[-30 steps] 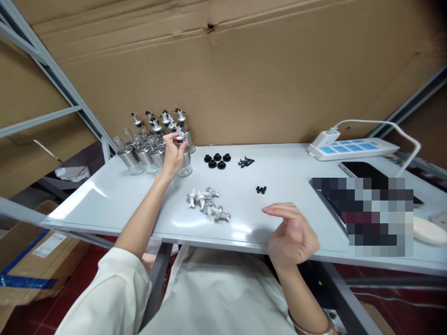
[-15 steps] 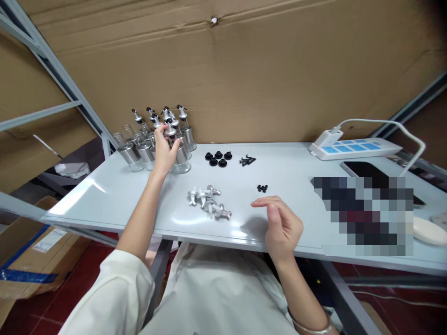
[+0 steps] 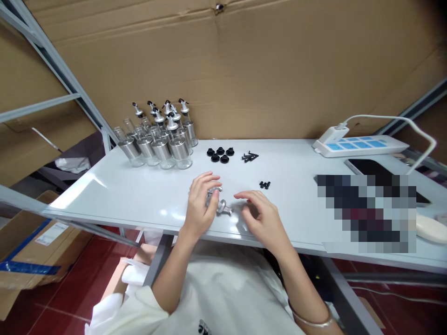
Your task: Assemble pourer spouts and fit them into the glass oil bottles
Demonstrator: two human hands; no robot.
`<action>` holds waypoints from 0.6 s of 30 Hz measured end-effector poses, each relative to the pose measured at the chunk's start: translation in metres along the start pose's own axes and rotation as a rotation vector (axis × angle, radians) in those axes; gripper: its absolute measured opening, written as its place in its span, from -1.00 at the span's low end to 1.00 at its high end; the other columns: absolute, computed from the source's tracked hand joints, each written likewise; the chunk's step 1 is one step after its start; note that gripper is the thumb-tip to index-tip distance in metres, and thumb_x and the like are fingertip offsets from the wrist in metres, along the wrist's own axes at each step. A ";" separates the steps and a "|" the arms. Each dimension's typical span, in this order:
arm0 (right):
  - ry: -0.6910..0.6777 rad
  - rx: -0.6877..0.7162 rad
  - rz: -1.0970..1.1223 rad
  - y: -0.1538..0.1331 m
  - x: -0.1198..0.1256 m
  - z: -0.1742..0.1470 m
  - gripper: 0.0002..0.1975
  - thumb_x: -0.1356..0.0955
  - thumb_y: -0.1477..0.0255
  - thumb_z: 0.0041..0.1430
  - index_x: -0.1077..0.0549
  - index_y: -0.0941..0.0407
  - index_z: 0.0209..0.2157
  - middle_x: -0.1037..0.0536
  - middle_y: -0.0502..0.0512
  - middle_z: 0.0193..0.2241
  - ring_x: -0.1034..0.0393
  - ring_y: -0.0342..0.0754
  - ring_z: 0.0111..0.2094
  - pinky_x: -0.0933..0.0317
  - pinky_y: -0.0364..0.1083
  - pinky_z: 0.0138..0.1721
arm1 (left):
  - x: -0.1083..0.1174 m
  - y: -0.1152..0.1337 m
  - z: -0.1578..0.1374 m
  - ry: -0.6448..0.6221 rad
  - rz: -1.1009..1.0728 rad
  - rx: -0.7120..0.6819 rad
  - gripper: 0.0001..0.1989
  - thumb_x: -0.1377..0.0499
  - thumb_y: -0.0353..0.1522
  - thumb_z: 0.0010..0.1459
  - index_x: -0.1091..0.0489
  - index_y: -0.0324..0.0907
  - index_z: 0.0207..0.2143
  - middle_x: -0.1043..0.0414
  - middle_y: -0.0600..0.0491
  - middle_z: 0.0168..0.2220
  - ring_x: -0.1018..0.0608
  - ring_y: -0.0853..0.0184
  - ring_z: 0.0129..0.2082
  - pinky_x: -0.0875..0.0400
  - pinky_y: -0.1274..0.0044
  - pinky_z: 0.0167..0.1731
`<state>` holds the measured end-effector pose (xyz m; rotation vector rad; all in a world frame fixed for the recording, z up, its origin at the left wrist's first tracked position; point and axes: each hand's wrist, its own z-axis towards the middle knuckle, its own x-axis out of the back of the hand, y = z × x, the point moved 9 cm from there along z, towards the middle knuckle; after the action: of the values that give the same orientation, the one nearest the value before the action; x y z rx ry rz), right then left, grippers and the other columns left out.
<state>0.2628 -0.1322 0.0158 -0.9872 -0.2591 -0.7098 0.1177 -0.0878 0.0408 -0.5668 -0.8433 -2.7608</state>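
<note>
My left hand [image 3: 202, 202] is over the silver pourer spouts [image 3: 224, 207] near the table's front edge, thumb apart from the fingers, and hides part of them. Nothing shows in its grasp. Just right of the spouts, my right hand [image 3: 260, 218] hovers with curved fingers parted from the thumb and holds nothing visible. Glass bottles with steel sleeves [image 3: 179, 149] stand in a group at the back left. Several carry silver pourers with black tips [image 3: 172, 123]; others have bare necks.
Black ringed stoppers [image 3: 220, 151], thin black sticks [image 3: 250, 157] and tiny black caps [image 3: 264, 185] lie in separate groups on the white table [image 3: 296, 186]. At right are a power strip [image 3: 363, 146], a phone [image 3: 380, 177] and a blurred-out patch. Cardboard [image 3: 265, 70] stands behind.
My left hand has left the pourer on a front bottle and come right and nearer, to the loose spouts. My right hand has moved left, its fingers opening out slightly.
</note>
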 end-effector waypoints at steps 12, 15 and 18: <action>-0.278 0.015 -0.115 0.002 -0.028 -0.006 -0.68 -0.32 0.51 0.05 -0.37 0.12 -0.10 -0.49 0.19 -0.15 -0.36 0.12 -0.10 -0.25 0.16 -0.06 | -0.023 0.013 -0.007 -0.179 -0.037 -0.123 -0.55 0.05 -0.64 0.02 -0.31 -0.15 -0.06 -0.53 -0.01 -0.19 -0.57 0.29 -0.19 -0.44 0.43 -0.14; -0.270 0.010 -0.117 0.005 -0.029 -0.007 -0.77 -0.31 0.50 0.09 -0.40 0.10 -0.17 -0.50 0.18 -0.16 -0.36 0.12 -0.10 -0.25 0.15 -0.05 | -0.027 0.011 -0.007 -0.236 -0.033 -0.092 -0.56 0.06 -0.64 0.06 -0.31 -0.15 -0.06 -0.53 0.02 -0.22 -0.57 0.32 -0.22 -0.44 0.45 -0.15; -0.264 0.016 -0.121 0.006 -0.030 -0.007 -0.83 -0.30 0.51 0.11 -0.42 0.09 -0.23 -0.50 0.18 -0.14 -0.37 0.12 -0.09 -0.25 0.14 -0.04 | -0.030 0.010 -0.007 -0.269 -0.056 -0.060 -0.55 0.08 -0.64 0.08 -0.27 -0.17 -0.01 -0.52 0.00 -0.19 -0.57 0.35 -0.24 -0.45 0.47 -0.16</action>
<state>0.2440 -0.1234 -0.0074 -1.0562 -0.5581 -0.6856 0.1460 -0.0978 0.0284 -0.9565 -0.8425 -2.8088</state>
